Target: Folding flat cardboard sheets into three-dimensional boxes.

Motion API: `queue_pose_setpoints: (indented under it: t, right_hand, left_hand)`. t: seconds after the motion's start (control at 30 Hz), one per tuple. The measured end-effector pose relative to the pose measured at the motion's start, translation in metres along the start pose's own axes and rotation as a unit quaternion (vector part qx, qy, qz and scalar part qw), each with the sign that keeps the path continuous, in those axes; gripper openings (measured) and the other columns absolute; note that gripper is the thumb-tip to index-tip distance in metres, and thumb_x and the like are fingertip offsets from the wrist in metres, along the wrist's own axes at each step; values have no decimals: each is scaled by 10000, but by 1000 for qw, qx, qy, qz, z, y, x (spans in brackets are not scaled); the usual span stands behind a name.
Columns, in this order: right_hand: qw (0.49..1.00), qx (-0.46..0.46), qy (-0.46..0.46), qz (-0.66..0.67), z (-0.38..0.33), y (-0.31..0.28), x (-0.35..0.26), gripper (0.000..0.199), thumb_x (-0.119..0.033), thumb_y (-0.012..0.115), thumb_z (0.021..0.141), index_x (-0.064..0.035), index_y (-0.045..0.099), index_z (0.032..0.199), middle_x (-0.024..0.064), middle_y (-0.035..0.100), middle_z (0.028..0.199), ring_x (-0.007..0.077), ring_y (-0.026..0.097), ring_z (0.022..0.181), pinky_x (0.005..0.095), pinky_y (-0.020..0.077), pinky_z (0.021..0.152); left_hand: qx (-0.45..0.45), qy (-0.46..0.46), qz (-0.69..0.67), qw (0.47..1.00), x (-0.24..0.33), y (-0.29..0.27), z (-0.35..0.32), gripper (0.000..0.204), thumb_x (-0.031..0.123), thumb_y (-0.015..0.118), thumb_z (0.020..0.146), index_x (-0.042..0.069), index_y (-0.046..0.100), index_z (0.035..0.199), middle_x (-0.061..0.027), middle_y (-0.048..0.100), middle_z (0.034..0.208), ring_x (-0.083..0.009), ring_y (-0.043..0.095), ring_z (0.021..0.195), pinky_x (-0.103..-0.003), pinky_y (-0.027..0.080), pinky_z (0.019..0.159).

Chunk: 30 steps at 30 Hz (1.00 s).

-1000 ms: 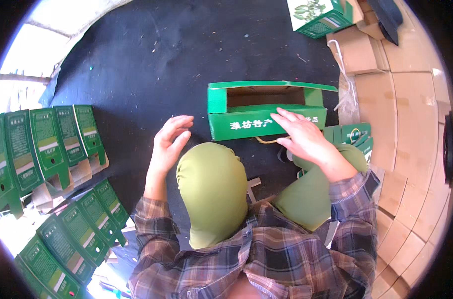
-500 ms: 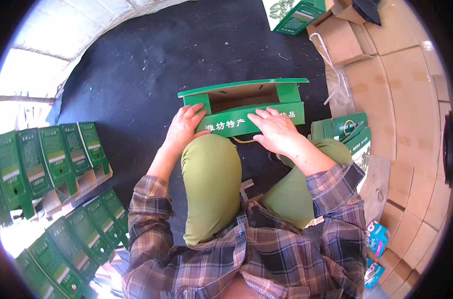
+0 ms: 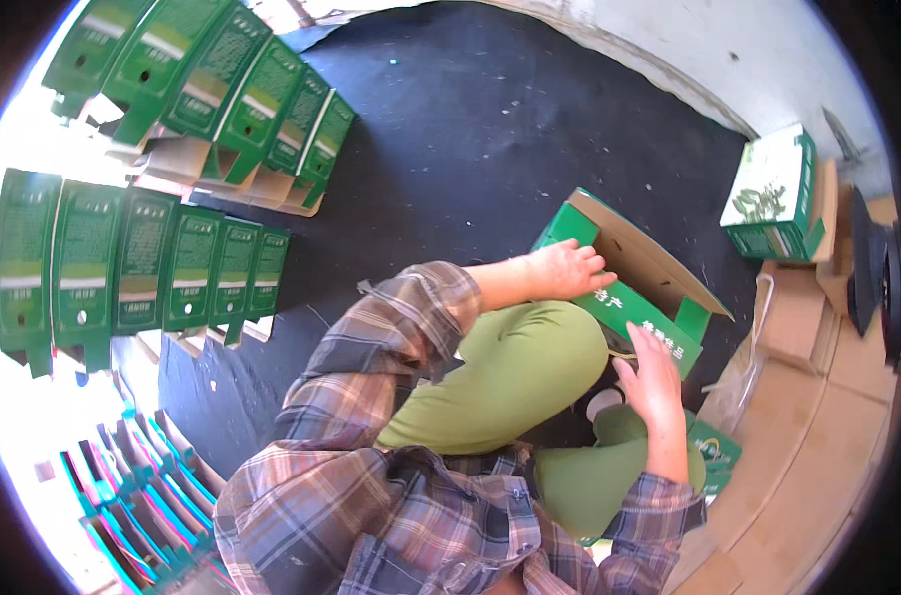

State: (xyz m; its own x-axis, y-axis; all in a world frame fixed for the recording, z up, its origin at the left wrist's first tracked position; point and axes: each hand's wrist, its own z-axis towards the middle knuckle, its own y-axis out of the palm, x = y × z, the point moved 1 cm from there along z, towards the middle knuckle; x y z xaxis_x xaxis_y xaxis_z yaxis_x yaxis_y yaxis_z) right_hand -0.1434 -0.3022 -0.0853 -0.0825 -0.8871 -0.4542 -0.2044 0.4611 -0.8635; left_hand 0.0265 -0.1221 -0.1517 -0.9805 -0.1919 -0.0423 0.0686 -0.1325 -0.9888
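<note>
A green cardboard box (image 3: 641,288) with a brown inside lies open on the black mat in front of my knees. My left hand (image 3: 565,270) grips its near left corner, fingers curled over the edge. Pressed flat against its green front side is my right hand (image 3: 653,381), fingers spread. My green-trousered legs (image 3: 510,377) fold under me between the two arms. A flat green box piece (image 3: 713,454) lies under my right forearm.
Two rows of folded green boxes (image 3: 173,263) stand on the mat at the left, with another row (image 3: 237,94) behind. Blue and pink cartons (image 3: 133,496) sit at the lower left. A finished green box (image 3: 776,198) and brown cartons (image 3: 817,397) stand at the right.
The view has swung to the left, so the box now sits right of centre and tilted. My left hand has closed over the box corner; my right hand stays on its front.
</note>
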Motion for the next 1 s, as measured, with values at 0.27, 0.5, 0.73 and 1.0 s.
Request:
queue_pose_setpoints:
  t: [0.27,0.5,0.73,1.0]
  right_hand:
    - [999,-14,25,31,2,-8,-13,574,-177,679,803,-40,496,1330,185,543,1306,340,486,1223,410,391,1035]
    - [998,-23,47,39,7,-19,-16,570,-160,650,826,-56,475,1358,166,520,1346,328,481,1238,400,381,1042]
    - [998,-50,45,18,14,-9,-27,563,-182,651,843,-88,473,1368,159,527,1337,325,486,1236,409,396,1032]
    - [996,-77,44,-1,26,0,-35,557,-186,641,852,-89,469,1373,181,517,1344,335,484,1242,416,393,1034]
  left_hand:
    - [-69,-155,-55,984,-1,-18,8,793,294,832,578,108,527,1286,-44,572,1064,-215,548,1054,-384,430,891]
    - [131,-317,-163,925,-39,-50,-53,769,294,814,610,14,490,1249,-177,560,1153,-363,523,1093,-472,404,951]
    - [318,-580,-281,695,-31,-88,-234,849,310,814,685,-38,409,1345,-210,512,1230,-317,505,1166,-383,404,1000]
    - [549,-626,-519,194,110,-50,-368,521,112,631,902,-17,381,1340,-142,567,1228,-240,579,1103,-363,480,941]
